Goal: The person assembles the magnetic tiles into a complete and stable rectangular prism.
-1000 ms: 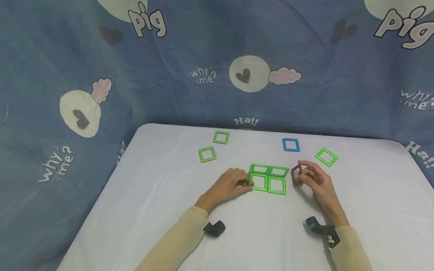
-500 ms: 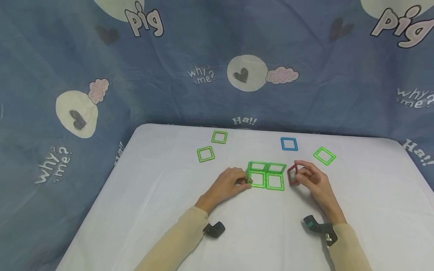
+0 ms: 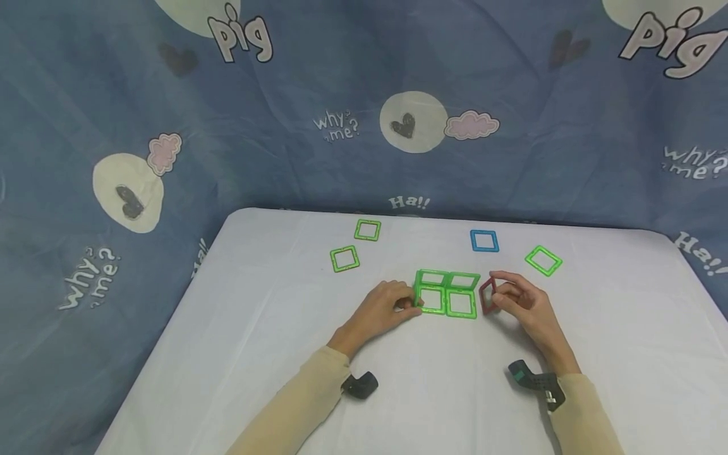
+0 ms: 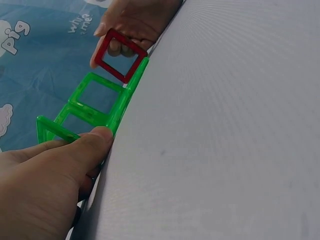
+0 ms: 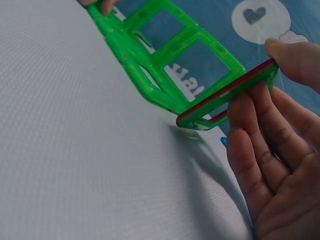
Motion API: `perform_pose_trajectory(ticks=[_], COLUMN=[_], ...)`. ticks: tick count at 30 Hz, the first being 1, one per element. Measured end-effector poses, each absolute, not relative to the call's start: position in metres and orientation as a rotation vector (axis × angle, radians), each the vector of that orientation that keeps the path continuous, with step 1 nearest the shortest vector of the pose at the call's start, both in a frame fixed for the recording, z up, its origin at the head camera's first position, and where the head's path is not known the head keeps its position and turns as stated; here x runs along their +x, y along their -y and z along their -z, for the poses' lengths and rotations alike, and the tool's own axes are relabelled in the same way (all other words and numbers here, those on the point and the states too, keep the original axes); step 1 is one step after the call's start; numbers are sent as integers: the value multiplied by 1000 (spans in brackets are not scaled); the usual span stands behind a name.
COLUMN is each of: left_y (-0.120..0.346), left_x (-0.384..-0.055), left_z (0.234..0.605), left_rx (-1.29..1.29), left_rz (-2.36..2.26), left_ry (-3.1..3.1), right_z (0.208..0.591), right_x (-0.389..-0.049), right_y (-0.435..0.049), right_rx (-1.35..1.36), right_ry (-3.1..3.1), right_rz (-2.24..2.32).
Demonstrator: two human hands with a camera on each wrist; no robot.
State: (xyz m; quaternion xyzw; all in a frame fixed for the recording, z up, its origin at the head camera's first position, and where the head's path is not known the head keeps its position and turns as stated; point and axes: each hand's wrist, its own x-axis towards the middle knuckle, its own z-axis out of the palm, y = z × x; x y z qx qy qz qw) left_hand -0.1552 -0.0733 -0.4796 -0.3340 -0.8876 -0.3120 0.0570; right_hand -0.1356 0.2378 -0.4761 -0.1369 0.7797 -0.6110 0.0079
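In the head view, several green square magnetic tiles [image 3: 446,301] are joined: two lie flat, two lean up at the back, and one stands at the left end. My left hand [image 3: 381,311] pinches that left end, its thumb on the flat tile's edge in the left wrist view. My right hand [image 3: 529,306] holds a red square magnetic tile [image 3: 482,298] tilted up beside the right end of the green group. From the right wrist view, a green layer shows along the underside of the red tile [image 5: 225,95]. Whether it touches the group I cannot tell.
Two loose green tiles [image 3: 332,261] lie at the back left of the white table [image 3: 443,385]. At the back right are a blue tile [image 3: 485,250] and another green tile [image 3: 534,265]. A printed blue cloth [image 3: 318,170] hangs behind the table.
My right hand has brought the red tile slightly left, closer to the green group. My left hand keeps its place at the left end. The whole head view has shifted a little.
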Motion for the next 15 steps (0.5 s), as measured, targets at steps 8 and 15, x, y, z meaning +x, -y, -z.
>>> perform_pose_trajectory(ticks=[8,15], left_y=[74,73], left_x=[-156,-156], left_z=[481,481], left_rx=[-1014,-1021], left_rz=[940,960], left_ry=[2692,2681], right_z=[476,477], right_x=[-136,-137], right_y=[-238,-238], right_rx=[-446,-451], right_ry=[-2373,-2374], right_rz=[1925,1901])
